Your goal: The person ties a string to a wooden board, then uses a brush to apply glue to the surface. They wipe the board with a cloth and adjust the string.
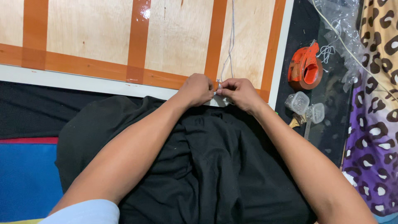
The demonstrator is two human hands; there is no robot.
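Note:
My left hand [197,90] and my right hand [238,93] meet at the near edge of a wooden board [91,33] striped with orange tape. Between their fingertips they pinch a small shiny piece [217,88] joined to a thin white cord [230,45] that runs up across the board. What exactly the piece is stays too small to tell. Both forearms lie over a crumpled black cloth [207,166] in my lap.
An orange tape dispenser [305,67] sits right of the board on a dark surface. Two small clear plastic containers [306,107] lie below it. Crumpled clear plastic [344,25] and a leopard-print fabric [375,124] fill the right side. A blue mat [25,178] is at the lower left.

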